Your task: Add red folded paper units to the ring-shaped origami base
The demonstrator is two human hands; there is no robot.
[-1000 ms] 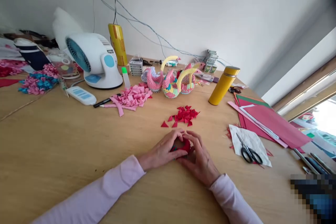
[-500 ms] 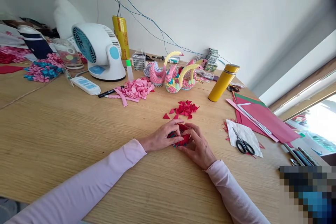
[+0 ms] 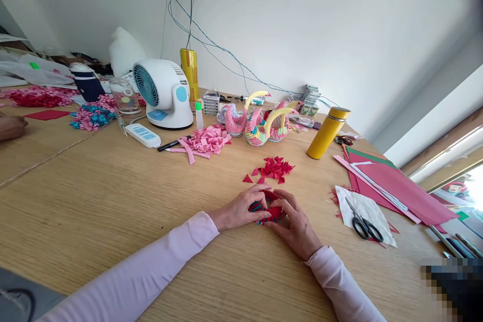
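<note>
A small ring of folded paper pieces, red with some blue-green, rests on the wooden table between my two hands. My left hand grips its left side, fingers over the far rim and thumb at the near side. Around the right side curl the fingers and thumb of my right hand. My fingers cover part of the ring. Just beyond it lies a heap of red folded paper triangles, a few of them loose at its near left.
Paper swans, a pink paper pile and a white fan stand farther back. On the right are a yellow flask, scissors on white cloth-like sheet, and coloured paper sheets. Another person's hand shows at the left edge.
The view has shifted up and left, so everything appears lower and farther right. Another person's hand has come into view at left. My hands keep nearly the same hold on the paper ring.
</note>
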